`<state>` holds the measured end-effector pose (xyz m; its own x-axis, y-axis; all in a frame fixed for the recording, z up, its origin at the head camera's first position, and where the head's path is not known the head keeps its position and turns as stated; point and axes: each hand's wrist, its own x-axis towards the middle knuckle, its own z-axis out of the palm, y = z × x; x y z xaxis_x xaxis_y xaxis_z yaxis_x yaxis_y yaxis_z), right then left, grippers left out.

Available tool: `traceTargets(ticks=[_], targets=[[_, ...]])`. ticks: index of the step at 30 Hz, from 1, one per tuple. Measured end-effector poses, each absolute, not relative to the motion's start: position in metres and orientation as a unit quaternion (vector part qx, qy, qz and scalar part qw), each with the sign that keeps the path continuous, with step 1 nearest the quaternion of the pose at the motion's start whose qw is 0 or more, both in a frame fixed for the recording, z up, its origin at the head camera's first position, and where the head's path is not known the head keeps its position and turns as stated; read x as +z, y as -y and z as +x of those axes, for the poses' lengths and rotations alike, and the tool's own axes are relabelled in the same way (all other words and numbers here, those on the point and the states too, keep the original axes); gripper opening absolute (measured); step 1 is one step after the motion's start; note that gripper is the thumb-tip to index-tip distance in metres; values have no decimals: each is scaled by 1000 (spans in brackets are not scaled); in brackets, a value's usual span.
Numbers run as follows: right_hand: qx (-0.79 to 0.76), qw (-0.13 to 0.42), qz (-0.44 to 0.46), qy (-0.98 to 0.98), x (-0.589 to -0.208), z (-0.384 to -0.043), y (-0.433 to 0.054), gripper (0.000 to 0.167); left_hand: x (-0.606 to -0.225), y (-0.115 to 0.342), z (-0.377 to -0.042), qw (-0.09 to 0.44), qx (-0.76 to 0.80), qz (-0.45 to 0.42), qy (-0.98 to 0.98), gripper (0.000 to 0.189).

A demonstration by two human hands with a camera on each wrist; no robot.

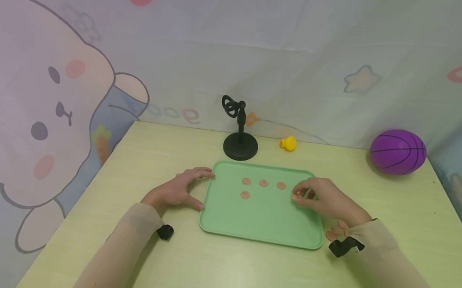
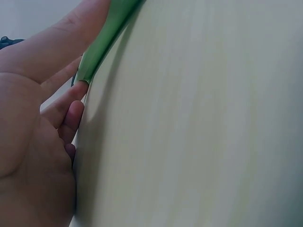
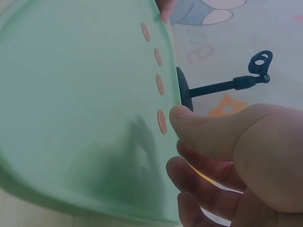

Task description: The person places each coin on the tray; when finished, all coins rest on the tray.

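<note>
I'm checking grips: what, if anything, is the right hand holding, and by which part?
The right hand pinches a coin, apparently by its edge; exact contact is hidden.

Your green tray (image 1: 262,222) lies flat, bearing three copper coins (image 1: 263,183) from 11 to 1 o'clock, a fourth coin (image 1: 244,195) at 10; you pinch a fifth coin (image 1: 296,197) at 2; loose coins (image 1: 337,230) cluster outside between 3 and 4.

The green tray (image 1: 263,221) looks like smooth moulded plastic with a soft sheen. The coins (image 1: 263,183) on it look like copper-toned metal. The tabletop (image 1: 218,272) shows pale, smooth wood grain. At the far side, the black stand (image 1: 240,147) is matt, the purple basketball (image 1: 397,153) smooth and rubbery, the printed backdrop (image 1: 222,59) softly creased cloth. The sleeves (image 1: 121,240) are matt cloth.
</note>
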<state>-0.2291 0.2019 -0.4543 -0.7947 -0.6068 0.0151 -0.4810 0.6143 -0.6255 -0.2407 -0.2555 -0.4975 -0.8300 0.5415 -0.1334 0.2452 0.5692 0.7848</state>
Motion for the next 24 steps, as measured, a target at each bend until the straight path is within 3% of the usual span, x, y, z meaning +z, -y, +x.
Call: traceTargets(ticks=[12, 24], targets=[[-320, 100, -327, -884, -460, -235, -178, 12, -499, 256, -242, 186, 403, 224, -868, 89], [-297, 64, -360, -882, -464, -238, -155, 5, -498, 256, -242, 184, 400, 226, -869, 89]])
